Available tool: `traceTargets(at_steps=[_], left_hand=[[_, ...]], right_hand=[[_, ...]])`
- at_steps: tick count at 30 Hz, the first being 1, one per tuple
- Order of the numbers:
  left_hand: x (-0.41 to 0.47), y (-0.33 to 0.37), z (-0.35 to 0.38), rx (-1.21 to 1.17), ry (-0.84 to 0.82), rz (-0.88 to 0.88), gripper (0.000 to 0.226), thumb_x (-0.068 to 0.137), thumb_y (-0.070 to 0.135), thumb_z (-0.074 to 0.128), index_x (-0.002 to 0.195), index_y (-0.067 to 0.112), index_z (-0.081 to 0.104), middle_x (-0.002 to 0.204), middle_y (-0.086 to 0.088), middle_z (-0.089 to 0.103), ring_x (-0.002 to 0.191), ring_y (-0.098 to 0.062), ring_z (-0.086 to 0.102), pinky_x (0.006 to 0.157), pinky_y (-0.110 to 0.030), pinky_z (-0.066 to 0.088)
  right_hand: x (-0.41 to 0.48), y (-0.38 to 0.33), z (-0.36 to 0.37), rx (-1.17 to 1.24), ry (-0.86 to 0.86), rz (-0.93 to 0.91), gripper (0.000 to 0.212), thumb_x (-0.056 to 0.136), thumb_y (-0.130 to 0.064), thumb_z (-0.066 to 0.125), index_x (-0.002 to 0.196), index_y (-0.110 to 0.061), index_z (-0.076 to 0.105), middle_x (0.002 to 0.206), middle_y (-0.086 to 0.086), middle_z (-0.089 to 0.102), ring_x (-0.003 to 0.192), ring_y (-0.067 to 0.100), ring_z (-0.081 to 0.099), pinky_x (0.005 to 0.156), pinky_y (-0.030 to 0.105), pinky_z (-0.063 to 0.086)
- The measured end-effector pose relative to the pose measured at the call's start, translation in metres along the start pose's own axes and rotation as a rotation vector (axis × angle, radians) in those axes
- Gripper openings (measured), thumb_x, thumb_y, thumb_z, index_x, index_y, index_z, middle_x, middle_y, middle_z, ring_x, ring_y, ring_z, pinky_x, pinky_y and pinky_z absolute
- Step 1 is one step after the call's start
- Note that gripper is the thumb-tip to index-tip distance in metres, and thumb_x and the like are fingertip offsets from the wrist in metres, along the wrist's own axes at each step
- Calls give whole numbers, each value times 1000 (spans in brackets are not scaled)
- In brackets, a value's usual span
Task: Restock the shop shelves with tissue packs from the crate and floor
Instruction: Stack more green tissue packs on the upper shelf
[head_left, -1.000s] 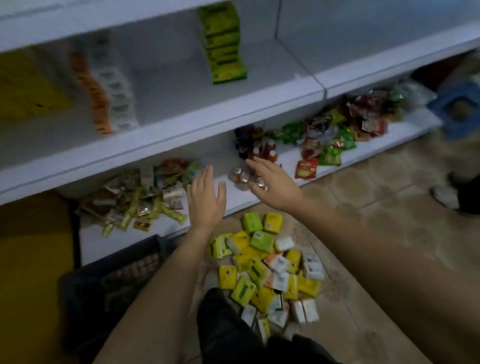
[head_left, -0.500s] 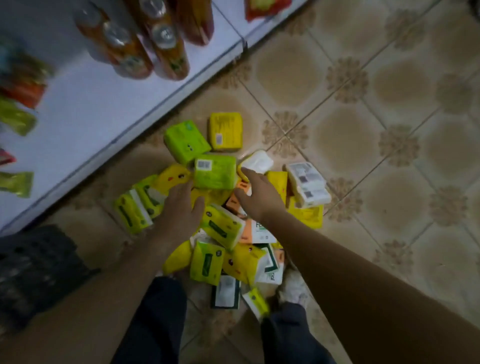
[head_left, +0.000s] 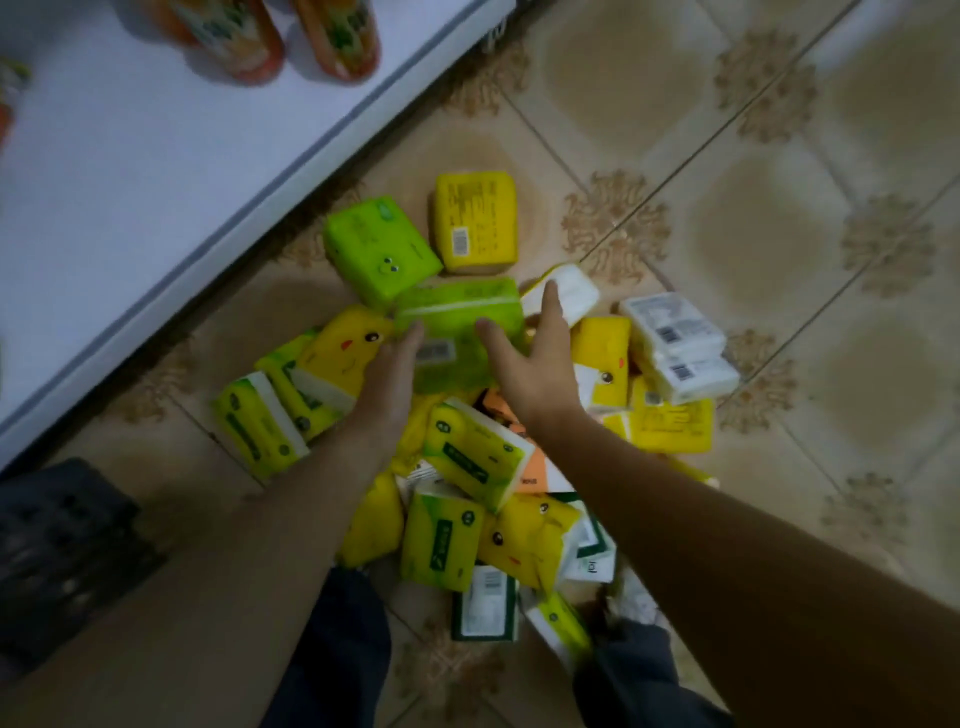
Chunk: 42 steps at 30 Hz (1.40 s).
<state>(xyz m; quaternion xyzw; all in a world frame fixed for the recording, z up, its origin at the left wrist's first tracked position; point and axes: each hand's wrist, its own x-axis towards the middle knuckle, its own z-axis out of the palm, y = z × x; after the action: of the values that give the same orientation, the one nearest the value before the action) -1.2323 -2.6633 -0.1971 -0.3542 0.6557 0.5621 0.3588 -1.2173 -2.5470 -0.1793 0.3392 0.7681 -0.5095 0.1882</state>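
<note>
Tissue packs (head_left: 467, 457) lie heaped on the tiled floor (head_left: 779, 249) at centre frame, in yellow, green, white and some orange. Head view: we see both hands over the heap's upper part, flanking one green pack (head_left: 457, 317). Left hand (head_left: 387, 384): fingers straight and together, tips touching that pack's left edge. Right hand (head_left: 537, 374): spread, thumb on the green pack, fingers reaching a white pack (head_left: 574, 291). Neither curls round anything. Dark crate (head_left: 62, 545) lower left. White shelf (head_left: 130, 182) upper left, orange bottles (head_left: 337, 41) at top edge.
</note>
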Motion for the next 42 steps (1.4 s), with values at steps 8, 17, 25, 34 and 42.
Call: traceTargets(at_steps=[8,17,25,34,42], left_hand=[[-208,107,-34,-286,85,100,24,95,39,46,108,19,53,111,-5,57,102,-22,56,91,-43,48],[-483,201,-114,-433,324,566,43,98,34,42,139,23,37,146,-2,36,134,-16,36,112,-38,30],[-671,233,-226,-648,627,893,16,96,24,47,106,20,59,108,-3,56,110,-21,53,102,-39,38],[-798,239,-437,-510,964,1166,26,95,8,44,119,2,54,112,-2,50,106,-11,44,73,3,35],[-817,218,-640,-634,1135,1117,41,94,8,46,134,7,39,122,-3,41,113,-12,40,88,-21,32]], right_hand=[[-156,-154,-110,-16,-24,-139,38,89,-30,57,124,-19,47,120,8,42,102,16,46,84,27,38],[-362,-354,-189,-121,-238,-739,58,85,-17,64,137,-13,39,114,5,50,99,12,50,89,25,41],[-533,-479,-178,-250,-414,-1178,47,83,-14,61,129,-17,48,114,13,46,98,18,50,94,28,38],[-683,-591,-47,-162,-453,-1574,44,83,-15,66,125,-14,52,113,10,52,90,15,50,80,19,37],[-777,-659,158,-48,-557,-1571,47,87,-12,59,133,-17,47,134,1,50,111,20,49,81,20,38]])
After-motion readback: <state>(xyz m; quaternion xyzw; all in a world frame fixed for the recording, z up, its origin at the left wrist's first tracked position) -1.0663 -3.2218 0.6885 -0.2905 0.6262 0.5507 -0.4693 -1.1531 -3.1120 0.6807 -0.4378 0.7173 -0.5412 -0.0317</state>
